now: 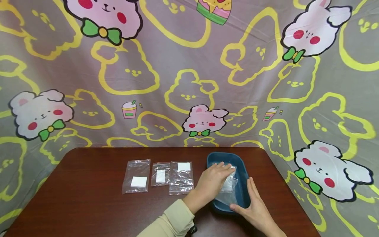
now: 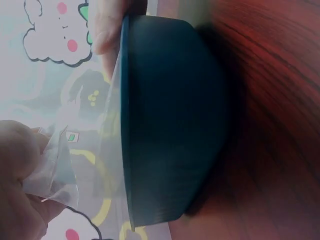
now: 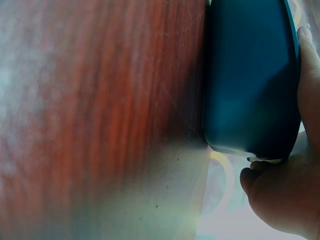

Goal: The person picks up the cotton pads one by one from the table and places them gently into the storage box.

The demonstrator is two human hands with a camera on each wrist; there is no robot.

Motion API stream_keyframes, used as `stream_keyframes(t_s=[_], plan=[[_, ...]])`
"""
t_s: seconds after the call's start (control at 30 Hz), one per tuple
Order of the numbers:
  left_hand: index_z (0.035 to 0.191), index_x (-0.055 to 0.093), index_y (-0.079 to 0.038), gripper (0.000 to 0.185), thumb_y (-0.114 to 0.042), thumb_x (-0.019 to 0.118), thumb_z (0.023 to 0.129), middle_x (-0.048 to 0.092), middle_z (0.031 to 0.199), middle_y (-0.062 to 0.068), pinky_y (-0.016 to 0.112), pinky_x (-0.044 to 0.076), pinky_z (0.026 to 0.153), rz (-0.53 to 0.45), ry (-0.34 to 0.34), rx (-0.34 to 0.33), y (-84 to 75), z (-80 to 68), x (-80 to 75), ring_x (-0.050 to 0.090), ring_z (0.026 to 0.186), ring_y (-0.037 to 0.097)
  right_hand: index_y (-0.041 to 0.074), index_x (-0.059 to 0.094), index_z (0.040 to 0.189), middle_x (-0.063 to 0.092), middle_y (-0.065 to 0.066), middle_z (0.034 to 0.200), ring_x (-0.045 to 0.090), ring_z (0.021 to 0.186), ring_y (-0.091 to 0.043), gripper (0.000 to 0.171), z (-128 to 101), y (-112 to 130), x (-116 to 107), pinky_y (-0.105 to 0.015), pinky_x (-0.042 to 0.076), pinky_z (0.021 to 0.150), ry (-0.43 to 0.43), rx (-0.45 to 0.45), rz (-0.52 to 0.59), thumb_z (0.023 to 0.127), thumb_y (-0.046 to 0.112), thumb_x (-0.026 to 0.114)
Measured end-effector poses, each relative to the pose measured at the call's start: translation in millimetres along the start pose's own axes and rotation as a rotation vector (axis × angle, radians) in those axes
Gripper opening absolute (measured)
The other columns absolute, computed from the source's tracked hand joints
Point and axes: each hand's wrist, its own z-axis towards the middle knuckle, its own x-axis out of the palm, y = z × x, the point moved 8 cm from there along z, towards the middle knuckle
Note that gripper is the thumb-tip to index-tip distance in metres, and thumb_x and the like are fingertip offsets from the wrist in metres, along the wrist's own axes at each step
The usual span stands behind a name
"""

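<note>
A dark blue tray (image 1: pixel 244 174) stands on the brown table, right of centre. My left hand (image 1: pixel 217 174), in a cream sleeve, reaches into it and pinches a clear plastic bag (image 1: pixel 229 189) that holds something white. The left wrist view shows that hand (image 2: pixel 20 175) gripping the crumpled bag (image 2: pixel 55 170) beside the tray's outer wall (image 2: pixel 170 125). My right hand (image 1: pixel 253 205) lies with straight fingers along the tray's right side, thumb at its near corner. In the right wrist view those fingers (image 3: pixel 310 75) rest on the tray's rim (image 3: pixel 250 75).
Three clear bags lie in a row left of the tray, each with a white square inside: left (image 1: pixel 137 176), middle (image 1: pixel 161 173), right (image 1: pixel 181 177). A cartoon-print cloth (image 1: pixel 189 82) hangs behind and around the table (image 1: pixel 88 197).
</note>
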Motion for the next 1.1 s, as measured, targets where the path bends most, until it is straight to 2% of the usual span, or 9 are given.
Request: stream_keyframes(t_s=[0.23, 0.43, 0.67, 0.9, 1.1], plan=[[0.138, 0.064, -0.022, 0.037, -0.016, 0.061, 0.101, 0.06, 0.139, -0.003, 0.037, 0.044, 0.109, -0.009, 0.026, -0.004, -8.9, 12.0, 10.1, 0.053, 0.132, 0.017, -0.005, 0.003, 0.158, -0.003, -0.028, 0.164, 0.013, 0.146, -0.053, 0.131, 2, -2, 0, -0.071, 0.026, 0.109, 0.02, 0.037, -0.01, 0.076, 0.061, 0.08], [0.136, 0.066, -0.024, 0.037, -0.018, 0.063, 0.1, 0.061, 0.138, -0.006, 0.037, 0.046, 0.106, 0.0, 0.027, -0.008, -14.9, 19.6, 12.7, 0.054, 0.131, 0.016, -0.006, 0.001, 0.158, -0.004, -0.028, 0.164, 0.013, 0.146, -0.053, 0.13, 2, -2, 1, -0.071, 0.029, 0.108, 0.018, 0.018, 0.011, 0.078, 0.059, 0.08], [0.137, 0.065, -0.025, 0.037, -0.02, 0.064, 0.1, 0.061, 0.138, -0.007, 0.036, 0.047, 0.106, 0.05, 0.033, 0.008, -18.8, 19.9, 21.0, 0.055, 0.129, 0.015, -0.005, -0.001, 0.158, -0.006, -0.027, 0.165, 0.011, 0.147, -0.051, 0.131, 3, -3, 3, -0.07, 0.028, 0.109, 0.053, 0.06, 0.014, 0.078, 0.06, 0.079], [0.136, 0.065, -0.024, 0.037, -0.019, 0.065, 0.1, 0.061, 0.138, -0.005, 0.037, 0.046, 0.107, 0.05, 0.028, 0.013, -20.5, 20.6, 21.9, 0.055, 0.129, 0.016, -0.006, 0.0, 0.158, -0.005, -0.028, 0.164, 0.011, 0.147, -0.052, 0.132, 2, -3, 2, -0.071, 0.028, 0.108, 0.04, 0.044, 0.01, 0.077, 0.061, 0.079], [0.137, 0.065, -0.024, 0.037, -0.019, 0.064, 0.1, 0.062, 0.137, -0.005, 0.039, 0.045, 0.108, 0.078, 0.054, 0.0, -20.3, 21.1, 29.0, 0.056, 0.128, 0.016, -0.006, 0.001, 0.158, -0.004, -0.028, 0.164, 0.013, 0.146, -0.052, 0.131, 1, -2, 2, -0.071, 0.03, 0.107, 0.029, 0.029, 0.009, 0.077, 0.06, 0.08]])
